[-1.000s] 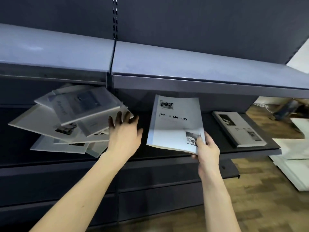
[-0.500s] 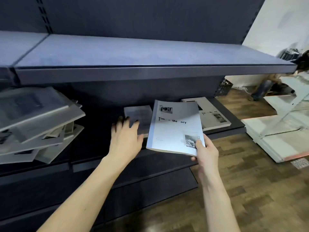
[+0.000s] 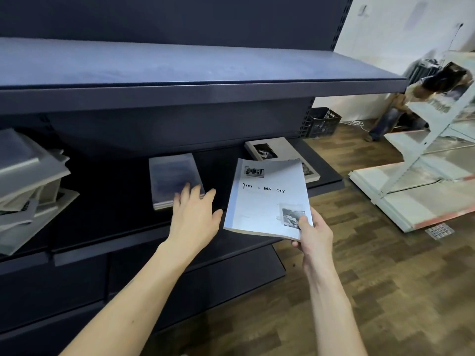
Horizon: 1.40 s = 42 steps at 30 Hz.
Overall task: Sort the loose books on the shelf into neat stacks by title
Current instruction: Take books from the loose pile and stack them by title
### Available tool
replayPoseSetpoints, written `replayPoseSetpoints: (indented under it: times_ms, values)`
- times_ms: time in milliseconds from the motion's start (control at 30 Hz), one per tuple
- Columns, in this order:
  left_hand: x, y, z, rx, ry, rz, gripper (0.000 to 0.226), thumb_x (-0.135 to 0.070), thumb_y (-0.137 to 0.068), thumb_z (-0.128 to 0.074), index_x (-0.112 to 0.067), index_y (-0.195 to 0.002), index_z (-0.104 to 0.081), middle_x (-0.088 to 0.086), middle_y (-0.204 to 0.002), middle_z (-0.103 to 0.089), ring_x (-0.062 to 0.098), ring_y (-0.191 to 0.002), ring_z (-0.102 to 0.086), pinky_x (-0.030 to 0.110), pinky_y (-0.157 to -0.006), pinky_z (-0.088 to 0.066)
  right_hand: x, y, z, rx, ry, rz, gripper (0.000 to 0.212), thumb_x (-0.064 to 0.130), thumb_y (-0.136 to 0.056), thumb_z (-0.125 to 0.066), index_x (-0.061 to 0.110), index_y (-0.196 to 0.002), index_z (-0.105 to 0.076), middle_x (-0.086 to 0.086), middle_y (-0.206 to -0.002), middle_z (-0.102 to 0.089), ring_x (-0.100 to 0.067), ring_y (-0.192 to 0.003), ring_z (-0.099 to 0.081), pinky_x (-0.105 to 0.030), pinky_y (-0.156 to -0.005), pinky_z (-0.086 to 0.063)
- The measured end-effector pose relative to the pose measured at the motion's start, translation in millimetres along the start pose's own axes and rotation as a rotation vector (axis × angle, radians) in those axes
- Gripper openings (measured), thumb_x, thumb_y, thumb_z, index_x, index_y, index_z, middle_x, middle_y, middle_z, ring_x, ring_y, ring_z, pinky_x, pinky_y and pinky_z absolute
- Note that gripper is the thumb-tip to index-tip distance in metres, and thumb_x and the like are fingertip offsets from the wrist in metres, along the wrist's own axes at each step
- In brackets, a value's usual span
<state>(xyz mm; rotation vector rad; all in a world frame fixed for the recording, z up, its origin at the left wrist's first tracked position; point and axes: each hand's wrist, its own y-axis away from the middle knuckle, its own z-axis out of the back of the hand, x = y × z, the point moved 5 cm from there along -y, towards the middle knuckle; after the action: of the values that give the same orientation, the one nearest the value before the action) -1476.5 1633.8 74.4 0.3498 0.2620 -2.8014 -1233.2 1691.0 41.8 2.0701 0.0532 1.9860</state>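
My right hand pinches the lower right corner of a pale grey book titled "Time & Memory", held tilted above the front of the dark shelf. With straight fingers, my left hand reaches over the near edge of a small stack of grey-blue books lying flat on the shelf. A book with a photo cover lies flat at the shelf's right end, partly hidden by the held book. A messy pile of loose books sits at the far left.
An upper shelf board overhangs the working shelf. To the right is wood floor with white shelf panels lying on it, a black crate by the wall, and a person crouching farther back.
The view has swung right, pushing the messy pile to the left edge. My left hand left the pile and now reaches the small stack. The held book has moved right with my right hand.
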Motion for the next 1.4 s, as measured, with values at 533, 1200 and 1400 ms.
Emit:
replayPoseSetpoints:
  times_ms: [533,1200,1400]
  values:
    - [-37.6,-100.3,-61.5,0.134,0.131,0.047,0.057,-0.042,-0.099,-0.045,-0.026,-0.151,-0.029,0.008,-0.16,-0.02,0.031,-0.149,-0.012,0.048,-0.116,-0.026,-3.9,-109.9,11.5,-0.032,0.09,-0.04,0.031,0.009,-0.101,-0.049,0.024,-0.126,-0.06,-0.002,-0.107,-0.071,-0.011,-0.064,-0.056,-0.02,-0.039,-0.04]
    - [-71.8,-167.7,-124.2,0.293,0.222,0.187,0.057,-0.044,-0.101,-0.039,-0.026,-0.153,-0.023,0.005,-0.162,-0.014,0.026,-0.15,0.001,0.044,-0.122,-0.007,2.5,-260.0,5.9,0.048,0.296,-0.062,0.054,0.026,-0.093,-0.067,0.017,-0.143,-0.05,-0.007,-0.123,-0.065,-0.018,-0.078,-0.061,-0.027,-0.061,-0.051]
    - [-90.5,-170.3,-124.1,0.287,0.174,0.245,0.057,-0.045,-0.101,-0.038,-0.027,-0.153,-0.023,0.003,-0.162,-0.014,0.025,-0.15,0.001,0.043,-0.12,-0.007,13.6,-283.0,3.5,0.088,0.504,0.11,0.064,0.025,-0.083,-0.072,0.015,-0.143,-0.049,-0.006,-0.141,-0.057,-0.027,-0.129,-0.054,-0.047,-0.108,-0.045]
